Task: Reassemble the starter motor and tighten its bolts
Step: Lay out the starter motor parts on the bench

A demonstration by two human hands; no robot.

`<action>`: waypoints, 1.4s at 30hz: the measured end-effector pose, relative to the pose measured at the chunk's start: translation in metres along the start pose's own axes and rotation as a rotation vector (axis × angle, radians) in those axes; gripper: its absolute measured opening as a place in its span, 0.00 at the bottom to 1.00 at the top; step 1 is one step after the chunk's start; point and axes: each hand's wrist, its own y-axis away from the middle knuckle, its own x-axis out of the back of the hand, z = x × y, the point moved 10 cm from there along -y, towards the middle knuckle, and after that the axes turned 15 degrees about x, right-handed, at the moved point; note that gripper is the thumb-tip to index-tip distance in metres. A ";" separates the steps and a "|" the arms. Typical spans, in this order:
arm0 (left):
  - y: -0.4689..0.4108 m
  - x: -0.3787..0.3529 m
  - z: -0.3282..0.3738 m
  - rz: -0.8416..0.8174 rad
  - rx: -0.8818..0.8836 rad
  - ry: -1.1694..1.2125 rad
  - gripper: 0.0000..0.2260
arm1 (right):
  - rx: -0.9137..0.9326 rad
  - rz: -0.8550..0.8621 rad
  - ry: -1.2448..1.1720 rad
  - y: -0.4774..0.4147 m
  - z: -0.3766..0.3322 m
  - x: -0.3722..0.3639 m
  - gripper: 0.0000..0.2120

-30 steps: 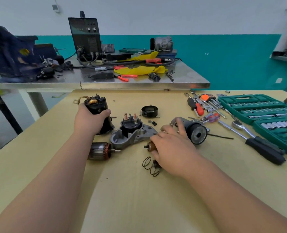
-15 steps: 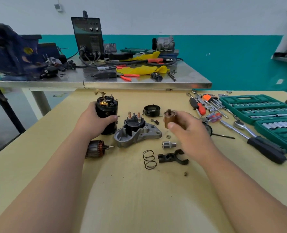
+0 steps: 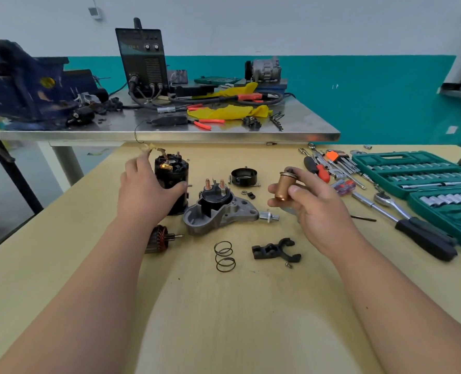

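My left hand (image 3: 145, 190) grips the upright black motor body (image 3: 173, 176) with brushes on top. My right hand (image 3: 309, 203) holds a copper-coloured plunger (image 3: 284, 186) above the table, to the right of the grey aluminium housing (image 3: 221, 215) with the black solenoid (image 3: 215, 194) standing in it. The armature (image 3: 158, 238) lies by my left wrist. A coil spring (image 3: 224, 256), a black fork lever (image 3: 275, 248), a small screw (image 3: 288, 264) and a short silver pin (image 3: 268, 217) lie in front of the housing. A black end cap (image 3: 244, 176) sits behind.
A ratchet wrench (image 3: 412, 225), screwdrivers (image 3: 318, 168) and an open green socket set (image 3: 423, 182) fill the right side of the yellow table (image 3: 224, 306). Behind stands a steel bench (image 3: 197, 134) with a welder (image 3: 143, 58), a blue vise (image 3: 16, 85) and cables.
My right hand picked the copper plunger up off the table and raised it to the right. My left hand slid the black motor body nearer to the housing.
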 end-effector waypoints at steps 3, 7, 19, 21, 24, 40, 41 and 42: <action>0.010 0.011 0.014 0.081 -0.060 -0.012 0.41 | 0.024 0.048 0.028 -0.001 -0.005 0.006 0.14; 0.016 0.007 0.008 0.004 -0.066 -0.069 0.37 | 0.025 0.219 0.011 0.000 -0.010 0.024 0.13; 0.177 -0.075 0.105 -0.407 -0.730 -0.419 0.24 | 0.047 0.580 -0.131 0.000 -0.015 0.076 0.07; 0.176 -0.093 0.097 -0.474 -0.669 -0.511 0.23 | -0.044 0.725 -0.276 0.007 -0.001 0.094 0.09; 0.166 -0.092 0.095 -0.469 -0.642 -0.493 0.19 | -0.144 0.771 -0.332 0.012 0.016 0.099 0.10; 0.115 -0.050 0.045 -0.785 0.194 0.987 0.08 | 0.157 -0.402 0.564 0.024 -0.015 -0.044 0.16; 0.116 -0.052 0.045 -0.800 0.187 0.959 0.07 | 0.154 -0.430 0.582 0.026 -0.014 -0.047 0.15; 0.120 -0.054 0.046 -0.825 0.176 0.916 0.06 | 0.148 -0.448 0.601 0.027 -0.012 -0.047 0.15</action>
